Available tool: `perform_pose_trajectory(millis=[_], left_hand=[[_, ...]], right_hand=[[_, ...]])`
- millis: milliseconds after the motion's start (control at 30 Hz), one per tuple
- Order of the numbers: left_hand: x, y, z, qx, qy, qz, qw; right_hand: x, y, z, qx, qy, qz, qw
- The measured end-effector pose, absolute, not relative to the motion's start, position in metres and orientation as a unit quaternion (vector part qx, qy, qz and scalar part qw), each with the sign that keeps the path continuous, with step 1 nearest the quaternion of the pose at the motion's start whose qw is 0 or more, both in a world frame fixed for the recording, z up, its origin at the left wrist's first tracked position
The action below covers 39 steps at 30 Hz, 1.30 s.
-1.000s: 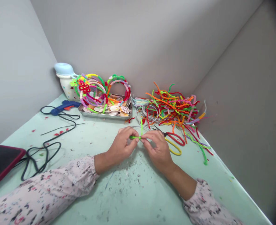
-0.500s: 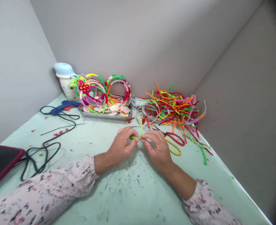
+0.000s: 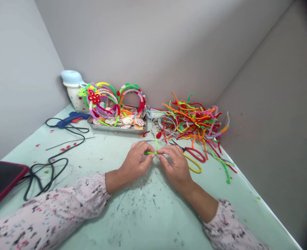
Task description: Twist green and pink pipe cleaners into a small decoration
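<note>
The grip of the left hand [image 3: 136,159] is holding a green pipe cleaner [image 3: 156,143] between thumb and fingers, and the grip of the right hand [image 3: 176,166] is pinching the same piece at its bend. The fingertips of both hands are almost meeting. One leg of the piece is pointing up and away between the hands; the other is running left, partly hidden by the left fingers. The piece is sitting at mid-scene; whether it is touching the tabletop [image 3: 148,225] cannot be told.

Step in hand: the hands are apparently bending or twisting the piece at the pinch point. Next move: any further shaping is calling for a firm left pinch as the anchor, with the right fingertips guiding the standing leg.

Surroundings: scissors [image 3: 187,148] with one red and one yellow handle are lying just beside the right hand, on its far right. A pile of pipe cleaners [image 3: 195,119] is spreading at far right. At far left of the hands, a metal tray [image 3: 114,129] is carrying seashells [image 3: 127,120] and colourful wrapped headbands [image 3: 143,104]. A blue glue gun [image 3: 64,122] is lying left of the tray, and a phone [image 3: 3,184] is resting at near left.
</note>
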<state>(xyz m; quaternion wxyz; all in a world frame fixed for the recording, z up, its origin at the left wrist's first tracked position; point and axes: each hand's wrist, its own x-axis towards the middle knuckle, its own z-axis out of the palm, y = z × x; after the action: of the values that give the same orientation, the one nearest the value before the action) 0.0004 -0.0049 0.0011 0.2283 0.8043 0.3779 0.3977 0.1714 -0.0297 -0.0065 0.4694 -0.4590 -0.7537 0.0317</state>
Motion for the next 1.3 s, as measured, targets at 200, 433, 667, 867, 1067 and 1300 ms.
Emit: perform_pose_trajectory(millis=[200, 433, 667, 867, 1067, 1300], left_hand=[[0.0005, -0.0046, 0.0006, 0.805, 0.378, 0.398, 0.224], [0.0005, -0.0042, 0.0001, 0.809, 0.373, 0.398, 0.218], [0.0000, -0.0044, -0.0002, 0.810, 0.374, 0.394, 0.219], [0.0002, -0.0040, -0.0004, 0.806, 0.375, 0.398, 0.224], [0.0004, -0.0038, -0.0010, 0.807, 0.374, 0.402, 0.219], [0.0007, -0.0049, -0.0001, 0.808, 0.374, 0.398, 0.219]], right_hand=[[0.1712, -0.0296, -0.0069, -0.463, -0.753, 0.034, 0.466], [0.1710, -0.0296, -0.0062, -0.466, -0.760, 0.037, 0.452], [0.1701, -0.0296, -0.0062, -0.469, -0.761, 0.039, 0.446], [0.1710, -0.0286, -0.0078, -0.463, -0.761, 0.035, 0.454], [0.1714, -0.0279, -0.0087, -0.465, -0.760, 0.035, 0.452], [0.1711, -0.0296, -0.0062, -0.471, -0.761, 0.040, 0.444]])
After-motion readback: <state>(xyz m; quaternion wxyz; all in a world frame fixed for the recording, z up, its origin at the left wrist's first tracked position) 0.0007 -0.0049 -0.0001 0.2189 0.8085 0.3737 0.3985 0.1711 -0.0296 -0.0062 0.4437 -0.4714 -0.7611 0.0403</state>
